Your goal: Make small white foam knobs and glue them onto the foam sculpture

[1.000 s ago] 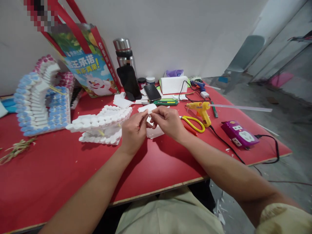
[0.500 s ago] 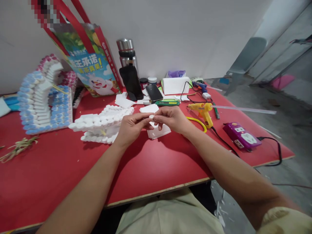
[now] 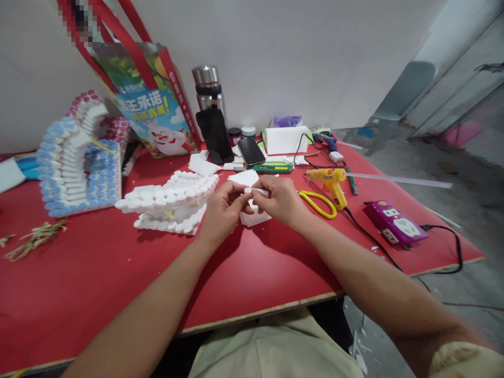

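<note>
Both my hands meet over the red table [image 3: 118, 273] and pinch one small white rolled paper piece [image 3: 252, 191] between their fingertips. My left hand [image 3: 222, 212] grips its left end, my right hand [image 3: 277, 200] its right end. Flat white paper pieces [image 3: 255, 217] lie on the table just under my hands. A white model built of rolled paper tubes [image 3: 169, 202] stands just left of my left hand.
A blue-and-white tube model [image 3: 74, 168] and a printed shopping bag [image 3: 149, 105] stand at the back left. A steel flask [image 3: 208, 92], phones [image 3: 252, 151], a white box [image 3: 285, 139], yellow scissors [image 3: 319, 205], a yellow glue gun [image 3: 331, 181] and a purple power strip [image 3: 396, 223] lie to the right.
My hands have kept working the small white piece between their fingertips, turning it. The view has shifted slightly, so everything sits a little further right and lower.
</note>
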`<state>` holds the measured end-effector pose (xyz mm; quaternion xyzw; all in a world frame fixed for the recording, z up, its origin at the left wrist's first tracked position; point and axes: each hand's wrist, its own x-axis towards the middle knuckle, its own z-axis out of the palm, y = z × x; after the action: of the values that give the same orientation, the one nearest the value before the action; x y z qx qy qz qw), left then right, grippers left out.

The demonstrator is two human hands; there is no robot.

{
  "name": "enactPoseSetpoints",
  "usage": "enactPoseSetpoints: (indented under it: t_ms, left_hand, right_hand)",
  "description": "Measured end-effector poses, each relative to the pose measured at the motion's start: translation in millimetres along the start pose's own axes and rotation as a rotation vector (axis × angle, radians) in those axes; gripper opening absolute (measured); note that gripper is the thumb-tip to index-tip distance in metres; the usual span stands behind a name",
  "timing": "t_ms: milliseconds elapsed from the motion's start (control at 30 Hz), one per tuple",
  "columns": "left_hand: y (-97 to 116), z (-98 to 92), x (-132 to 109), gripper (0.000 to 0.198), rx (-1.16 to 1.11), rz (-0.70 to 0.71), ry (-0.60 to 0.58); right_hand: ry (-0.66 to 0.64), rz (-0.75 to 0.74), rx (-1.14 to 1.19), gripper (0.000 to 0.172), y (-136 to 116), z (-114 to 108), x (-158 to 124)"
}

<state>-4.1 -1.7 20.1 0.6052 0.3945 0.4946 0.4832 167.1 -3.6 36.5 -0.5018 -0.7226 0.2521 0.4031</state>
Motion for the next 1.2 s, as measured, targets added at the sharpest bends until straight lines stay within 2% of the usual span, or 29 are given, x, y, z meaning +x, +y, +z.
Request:
enactPoseSetpoints:
  t_ms: [100,233,333,433,500,600,767,900,1000,1100,1200]
  left_hand:
    - [2.3,-2.5,0.9,0.026,-0.031,-0.061,-0.027]
    - [7.9,-10.3,4.6,0.029,-0.063,-0.173,-0.125]
    - [8.9,-14.0,6.6,0.029,-0.068,-0.219,-0.163]
    - [6.1,-14.6,6.9,0.031,-0.137,-0.251,-0.156]
    - [3.9,-14.4,6.5,0.032,-0.182,-0.269,-0.154]
    - [2.6,-15.1,6.2,0.034,-0.230,-0.300,-0.164]
    - [3.7,-18.5,7.8,0.031,-0.261,-0.311,-0.137]
    - [5.5,-17.8,8.0,0.029,-0.279,-0.340,-0.172]
    - [7.2,-16.4,7.3,0.029,-0.282,-0.353,-0.204]
    - [8.7,-16.5,6.9,0.029,-0.298,-0.368,-0.227]
    - [9.5,-17.9,7.8,0.024,-0.354,-0.402,-0.185]
  right_hand:
    - [-0.048,-0.029,-0.035,0.009,0.3,-1.8,0.2]
    - [-0.144,-0.033,0.023,0.009,3.7,-5.1,1.9]
    - [-0.205,0.137,0.233,0.012,7.2,-6.1,5.0]
    - [-0.212,0.336,0.562,0.028,12.4,-7.8,9.4]
    - [-0.175,0.361,0.641,0.037,15.4,-9.7,11.9]
    - [-0.156,0.268,0.600,0.038,15.1,-12.6,13.1]
    - [-0.220,0.109,0.389,0.030,10.8,-11.8,9.6]
    - [-0.143,0.018,0.205,0.031,14.3,-7.3,7.9]
    - [-0.103,-0.068,0.086,0.018,16.3,-5.4,7.4]
    - [-0.132,-0.082,0.155,0.013,16.2,-5.3,7.8]
    - [-0.144,0.038,0.337,0.020,14.8,-7.6,9.7]
